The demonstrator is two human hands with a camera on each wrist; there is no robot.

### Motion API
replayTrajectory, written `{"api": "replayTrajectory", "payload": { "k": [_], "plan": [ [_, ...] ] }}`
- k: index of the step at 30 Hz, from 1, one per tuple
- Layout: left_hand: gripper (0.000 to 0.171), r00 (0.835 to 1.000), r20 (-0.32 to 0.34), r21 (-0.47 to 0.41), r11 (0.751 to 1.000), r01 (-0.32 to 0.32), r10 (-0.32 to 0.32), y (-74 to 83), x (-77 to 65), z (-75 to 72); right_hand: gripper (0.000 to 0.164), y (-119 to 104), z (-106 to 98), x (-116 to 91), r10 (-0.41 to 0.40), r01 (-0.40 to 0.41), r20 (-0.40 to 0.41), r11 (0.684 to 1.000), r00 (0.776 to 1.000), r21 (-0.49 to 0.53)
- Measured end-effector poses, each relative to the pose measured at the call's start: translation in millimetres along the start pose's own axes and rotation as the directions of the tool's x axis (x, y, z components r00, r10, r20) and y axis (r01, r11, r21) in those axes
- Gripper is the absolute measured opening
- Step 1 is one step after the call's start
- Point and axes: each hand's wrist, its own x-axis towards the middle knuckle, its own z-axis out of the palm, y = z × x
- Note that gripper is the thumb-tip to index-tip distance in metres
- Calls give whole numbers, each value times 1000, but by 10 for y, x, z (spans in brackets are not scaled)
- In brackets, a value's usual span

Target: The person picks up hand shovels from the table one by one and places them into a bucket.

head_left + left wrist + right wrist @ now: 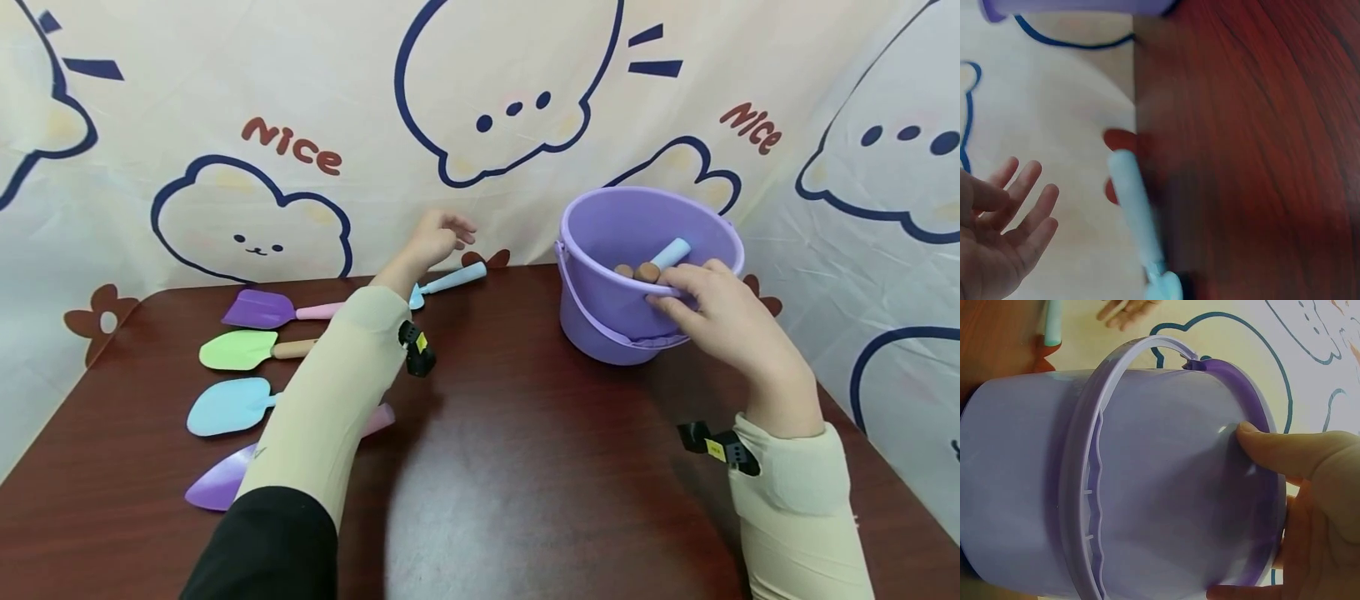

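My right hand (716,312) grips the rim of a purple bucket (600,308) at the back right, thumb outside and fingers over the edge. The right wrist view shows the thumb against the bucket wall (1166,462), its handle (1085,469) hanging down in front. Inside the bucket are a light blue handle (672,252) and two round wooden ends (647,272). My left hand (438,237) hovers with loosely bent fingers and nothing in it. Just below it, a small garden tool with a light blue handle (454,277) lies by the back edge; its head is partly behind my sleeve.
On the left lie a purple shovel (258,309), a green trowel (238,351), a light blue trowel (228,407) and a pointed purple trowel (217,483). My left forearm covers parts of their handles. A printed cloth (360,100) hangs behind the brown table (540,500).
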Motion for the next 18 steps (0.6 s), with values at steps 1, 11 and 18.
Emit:
{"api": "replayTrajectory", "payload": {
  "k": [1, 11, 18],
  "plan": [
    [53, 1000, -1, -8, 1000, 18, -18, -37, 9, -3, 5, 5, -3, -3, -5, 5, -3, 1000, 1000, -1],
    [37, 986, -62, -103, 984, 146, -152, -352, 42, -63, 4, -3, -11, 2, -22, 22, -6, 1000, 1000, -2],
    [38, 986, -61, 69, 984, 162, -158, -503, 31, 7, 5, 4, -10, -1, -20, 20, -6, 1000, 1000, -4]
  ]
}}
